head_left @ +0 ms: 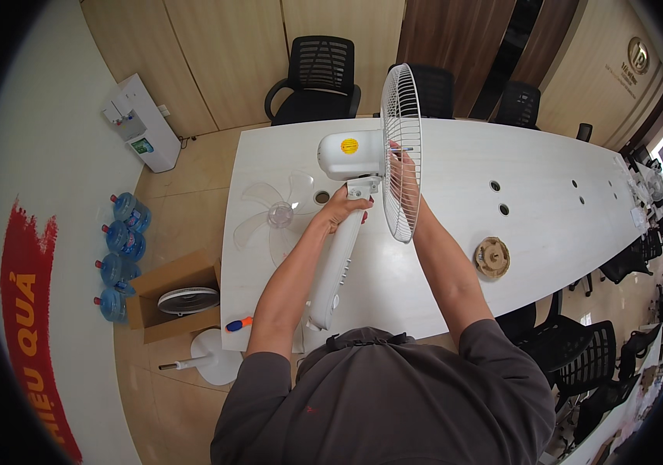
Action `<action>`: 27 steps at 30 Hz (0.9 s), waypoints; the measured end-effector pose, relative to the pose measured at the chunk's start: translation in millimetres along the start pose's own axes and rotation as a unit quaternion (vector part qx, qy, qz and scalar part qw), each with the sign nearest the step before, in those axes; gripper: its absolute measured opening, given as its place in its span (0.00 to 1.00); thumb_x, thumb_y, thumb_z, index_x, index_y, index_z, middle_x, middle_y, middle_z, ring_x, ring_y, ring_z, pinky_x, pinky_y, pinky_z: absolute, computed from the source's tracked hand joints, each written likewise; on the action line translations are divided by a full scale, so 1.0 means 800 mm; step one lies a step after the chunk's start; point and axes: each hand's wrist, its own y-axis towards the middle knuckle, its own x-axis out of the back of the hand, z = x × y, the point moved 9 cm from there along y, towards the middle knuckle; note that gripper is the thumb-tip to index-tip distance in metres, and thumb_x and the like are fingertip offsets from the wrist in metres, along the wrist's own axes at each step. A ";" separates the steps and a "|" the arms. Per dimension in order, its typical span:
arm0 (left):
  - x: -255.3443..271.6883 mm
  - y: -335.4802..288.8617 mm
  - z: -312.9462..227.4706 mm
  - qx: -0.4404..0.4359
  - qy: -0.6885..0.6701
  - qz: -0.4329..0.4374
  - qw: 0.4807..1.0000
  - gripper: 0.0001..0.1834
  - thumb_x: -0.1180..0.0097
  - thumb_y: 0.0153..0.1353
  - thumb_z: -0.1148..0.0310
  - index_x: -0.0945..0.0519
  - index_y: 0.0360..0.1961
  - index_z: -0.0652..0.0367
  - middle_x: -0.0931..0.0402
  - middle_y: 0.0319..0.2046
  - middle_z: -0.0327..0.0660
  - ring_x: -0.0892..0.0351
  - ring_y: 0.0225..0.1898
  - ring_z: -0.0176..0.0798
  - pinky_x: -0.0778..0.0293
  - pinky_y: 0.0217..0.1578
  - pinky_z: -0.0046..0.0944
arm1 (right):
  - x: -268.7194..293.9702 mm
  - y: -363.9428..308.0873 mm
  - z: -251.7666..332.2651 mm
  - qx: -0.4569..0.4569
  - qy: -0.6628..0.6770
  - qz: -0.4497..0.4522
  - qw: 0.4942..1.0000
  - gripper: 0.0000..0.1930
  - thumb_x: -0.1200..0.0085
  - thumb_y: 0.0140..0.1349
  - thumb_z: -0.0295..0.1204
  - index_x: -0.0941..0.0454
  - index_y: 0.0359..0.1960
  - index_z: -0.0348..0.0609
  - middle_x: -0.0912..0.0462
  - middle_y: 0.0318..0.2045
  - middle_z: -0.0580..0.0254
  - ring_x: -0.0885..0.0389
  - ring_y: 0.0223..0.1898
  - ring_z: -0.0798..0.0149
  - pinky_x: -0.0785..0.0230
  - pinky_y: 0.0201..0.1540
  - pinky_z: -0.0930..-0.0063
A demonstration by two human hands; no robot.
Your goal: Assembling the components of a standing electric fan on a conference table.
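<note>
A person at a long white table works on a half-built white fan.

From the head view: the left hand point(339, 211) is clenched round the smooth plastic fan stand point(335, 267) just below the rounded motor housing point(349, 154), which is held above the table point(455, 194). The right hand point(403, 172) reaches behind the round wire grille point(402, 151); its grip cannot be told. A clear, petal-shaped fan blade point(276, 217) lies flat to the left, and a tan ribbed disc point(492, 257) to the right.

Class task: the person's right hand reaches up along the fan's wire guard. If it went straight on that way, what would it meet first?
Probably the motor shaft at the centre of the wire guard; the right hand seems already at it, though depth is unclear.
</note>
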 end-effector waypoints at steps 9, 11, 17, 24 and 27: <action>-0.001 -0.005 -0.004 -0.015 0.010 -0.021 1.000 0.26 0.36 0.51 0.75 0.30 0.52 0.61 0.23 0.37 0.42 0.22 0.25 0.36 0.22 0.25 0.38 | 0.003 0.001 -0.001 -0.008 -0.013 -0.051 0.999 0.19 0.44 0.64 0.25 0.30 0.55 0.37 0.22 0.37 0.63 0.23 0.35 0.73 0.27 0.39 0.78; -0.002 -0.001 -0.002 -0.018 0.008 -0.023 1.000 0.26 0.36 0.51 0.76 0.31 0.52 0.61 0.23 0.37 0.42 0.22 0.25 0.36 0.22 0.25 0.38 | 0.008 0.008 0.003 -0.005 -0.027 -0.066 0.997 0.18 0.43 0.64 0.26 0.29 0.54 0.36 0.22 0.36 0.64 0.24 0.33 0.73 0.28 0.36 0.79; -0.003 0.000 -0.005 -0.052 0.023 -0.044 0.997 0.28 0.34 0.49 0.75 0.31 0.52 0.62 0.23 0.37 0.42 0.22 0.26 0.35 0.22 0.26 0.38 | 0.011 0.007 0.005 -0.030 -0.082 -0.067 0.994 0.18 0.39 0.62 0.31 0.27 0.50 0.37 0.23 0.28 0.69 0.27 0.25 0.76 0.32 0.27 0.80; -0.014 -0.003 -0.007 -0.085 0.050 -0.052 0.994 0.30 0.33 0.48 0.74 0.32 0.53 0.62 0.24 0.37 0.42 0.23 0.29 0.34 0.23 0.28 0.34 | 0.011 -0.002 0.014 0.003 -0.053 -0.041 0.998 0.11 0.45 0.66 0.31 0.24 0.44 0.36 0.21 0.29 0.66 0.23 0.27 0.72 0.26 0.30 0.78; -0.012 -0.002 -0.008 -0.085 0.068 -0.049 0.993 0.32 0.32 0.48 0.72 0.32 0.54 0.61 0.24 0.37 0.41 0.23 0.29 0.33 0.23 0.28 0.33 | 0.025 -0.006 0.012 -0.032 -0.044 -0.037 0.998 0.10 0.46 0.67 0.30 0.25 0.44 0.35 0.20 0.32 0.62 0.20 0.31 0.70 0.23 0.35 0.76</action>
